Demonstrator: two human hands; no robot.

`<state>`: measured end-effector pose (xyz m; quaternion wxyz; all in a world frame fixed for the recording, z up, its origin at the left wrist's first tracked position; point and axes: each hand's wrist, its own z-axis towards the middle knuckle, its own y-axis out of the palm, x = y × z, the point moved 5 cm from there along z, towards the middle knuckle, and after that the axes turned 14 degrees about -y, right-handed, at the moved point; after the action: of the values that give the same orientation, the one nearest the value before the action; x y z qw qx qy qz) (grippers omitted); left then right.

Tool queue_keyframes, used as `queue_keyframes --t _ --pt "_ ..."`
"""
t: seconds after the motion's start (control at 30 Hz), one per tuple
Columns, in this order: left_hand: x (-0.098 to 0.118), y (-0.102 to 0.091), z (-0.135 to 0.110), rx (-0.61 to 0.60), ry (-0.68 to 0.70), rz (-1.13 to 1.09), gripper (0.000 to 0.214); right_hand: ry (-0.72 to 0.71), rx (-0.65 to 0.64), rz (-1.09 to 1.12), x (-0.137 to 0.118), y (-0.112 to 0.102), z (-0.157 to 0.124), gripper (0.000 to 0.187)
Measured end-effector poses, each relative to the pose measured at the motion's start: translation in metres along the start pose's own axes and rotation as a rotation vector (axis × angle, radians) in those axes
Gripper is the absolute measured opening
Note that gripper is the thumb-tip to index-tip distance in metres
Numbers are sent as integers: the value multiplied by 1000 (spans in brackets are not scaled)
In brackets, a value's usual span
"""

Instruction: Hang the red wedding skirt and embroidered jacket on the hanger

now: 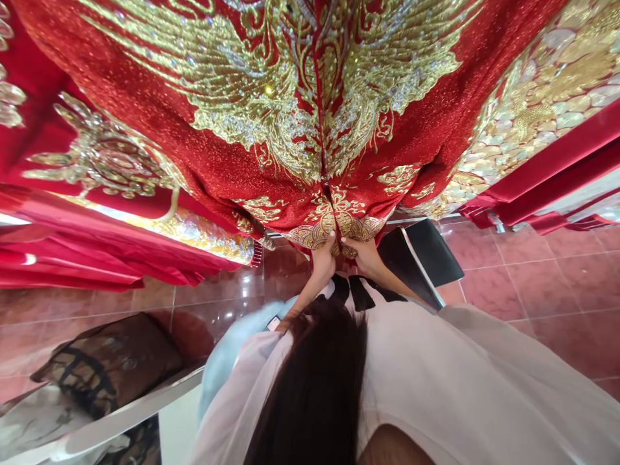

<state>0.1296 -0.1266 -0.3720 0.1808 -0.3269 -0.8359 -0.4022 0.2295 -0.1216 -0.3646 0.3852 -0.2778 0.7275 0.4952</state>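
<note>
In the head view a red sparkly jacket (232, 161) with gold embroidery and beads hangs before me, its front opening running down the middle. My left hand (323, 259) is closed on the lower left front edge, its thumb on the gold wave pattern near the hem. On the other side of the opening, my right hand (365, 254) grips the matching edge, thumb on top. The two front edges lie close together between my hands, and a narrow gap shows just above. The fingers under the cloth are hidden.
Other red garments (97, 245) hang on the left, and a gold-scaled garment (547, 97) on the right. A black object (433, 252) stands on the tiled floor (537, 278). At lower left are a dark bag (130, 355) and a white rail (130, 413).
</note>
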Motion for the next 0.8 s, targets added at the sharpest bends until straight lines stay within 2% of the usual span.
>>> queue_keyframes --t 0.1,0.17,0.33,0.4,0.53,0.57,0.67,0.8 --pt "4 2 -4 -10 160 16 62 -12 19 -14 2 1 1 44" --pt "3 3 -6 -17 208 17 61 -15 50 2 4 2 2 43" --pt "0 2 -2 -44 150 43 63 -24 83 13 3 1 1 45" --pt "-1 -2 1 -30 128 108 64 113 70 -64 7 -7 -3 36" --pt "0 -12 6 36 139 205 65 652 -59 -201 23 -20 -28 10" --pt "0 -14 7 49 141 214 65 704 -86 -206 24 -19 -32 8" --pt "2 -16 8 76 149 245 63 694 -95 -201 21 -12 -35 3" --pt "4 -20 8 150 152 305 55 761 -95 -231 12 -4 -40 21"
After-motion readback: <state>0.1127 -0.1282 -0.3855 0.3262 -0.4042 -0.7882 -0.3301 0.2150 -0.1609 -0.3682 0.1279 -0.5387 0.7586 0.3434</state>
